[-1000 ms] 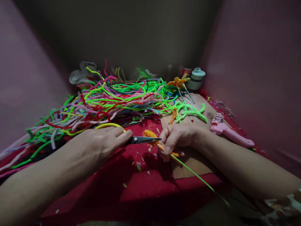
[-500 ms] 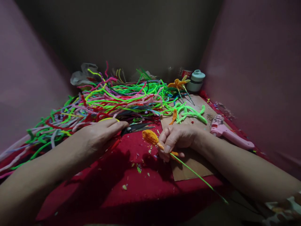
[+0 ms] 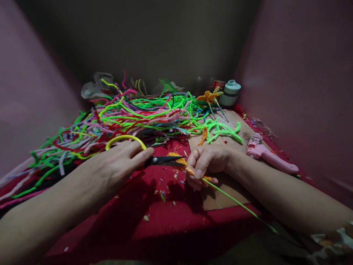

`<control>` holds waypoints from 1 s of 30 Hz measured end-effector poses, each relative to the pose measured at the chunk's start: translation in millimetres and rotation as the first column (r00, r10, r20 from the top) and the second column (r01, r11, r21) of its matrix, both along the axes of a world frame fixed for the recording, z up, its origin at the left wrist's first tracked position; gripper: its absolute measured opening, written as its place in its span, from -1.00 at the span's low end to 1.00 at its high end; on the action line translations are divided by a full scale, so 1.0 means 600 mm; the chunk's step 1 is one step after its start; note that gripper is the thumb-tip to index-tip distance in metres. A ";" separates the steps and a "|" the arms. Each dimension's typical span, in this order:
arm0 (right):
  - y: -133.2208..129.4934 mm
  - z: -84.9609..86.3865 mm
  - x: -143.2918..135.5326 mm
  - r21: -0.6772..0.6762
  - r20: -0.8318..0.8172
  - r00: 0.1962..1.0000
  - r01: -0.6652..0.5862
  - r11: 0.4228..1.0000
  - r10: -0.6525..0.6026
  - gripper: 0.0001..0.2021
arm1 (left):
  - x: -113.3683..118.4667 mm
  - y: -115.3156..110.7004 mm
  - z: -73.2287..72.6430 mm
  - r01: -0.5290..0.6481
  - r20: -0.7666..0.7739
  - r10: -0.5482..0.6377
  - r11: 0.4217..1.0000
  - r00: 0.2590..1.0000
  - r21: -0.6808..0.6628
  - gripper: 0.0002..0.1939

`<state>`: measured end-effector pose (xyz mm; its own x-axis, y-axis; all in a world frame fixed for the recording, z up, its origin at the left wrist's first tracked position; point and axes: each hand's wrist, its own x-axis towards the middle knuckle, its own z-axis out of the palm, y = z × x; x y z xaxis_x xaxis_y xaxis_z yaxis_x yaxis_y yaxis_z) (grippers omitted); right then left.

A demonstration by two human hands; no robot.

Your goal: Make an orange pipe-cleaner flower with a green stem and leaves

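My left hand (image 3: 125,156) is closed round a pair of scissors (image 3: 156,161) with yellow handles and dark blades. The blades are slightly parted and point right, over an orange fuzzy pipe-cleaner petal (image 3: 173,155); whether they touch it I cannot tell. Between the thumb and fingers of my right hand (image 3: 202,163) is a pipe-cleaner flower stem (image 3: 228,200), green and thin, running down to the right from the orange part. Part of the orange piece lies behind the blades and my fingers.
A large heap of coloured pipe cleaners (image 3: 143,114) covers the back and left. At right are cardboard (image 3: 228,193), cut green pieces (image 3: 223,132), a pink glue gun (image 3: 271,156), orange flowers (image 3: 209,96) and a pale bottle (image 3: 231,92). Scraps dot the red cloth (image 3: 162,224).
The scissors in my left hand have swung up and right, so the blades now lie across the orange petal. My right hand has barely moved; the stem tip dips slightly further right.
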<state>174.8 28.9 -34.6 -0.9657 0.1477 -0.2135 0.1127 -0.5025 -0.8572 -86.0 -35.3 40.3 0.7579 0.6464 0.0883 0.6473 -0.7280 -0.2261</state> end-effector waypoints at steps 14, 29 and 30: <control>-0.004 0.002 0.000 0.018 0.067 0.998 -0.007 1.000 0.006 -0.86 | 0.003 0.000 0.014 0.067 -0.039 -0.065 0.996 0.997 0.057 -0.57; -0.009 0.009 0.003 0.051 0.092 0.991 -0.106 0.993 0.101 -0.90 | 0.006 0.011 0.017 0.257 -0.099 -0.240 0.939 0.966 0.229 -0.64; -0.009 0.009 0.003 0.049 0.086 0.990 -0.116 0.992 0.112 -0.90 | 0.008 0.011 0.017 0.270 -0.106 -0.251 0.930 0.962 0.251 -0.64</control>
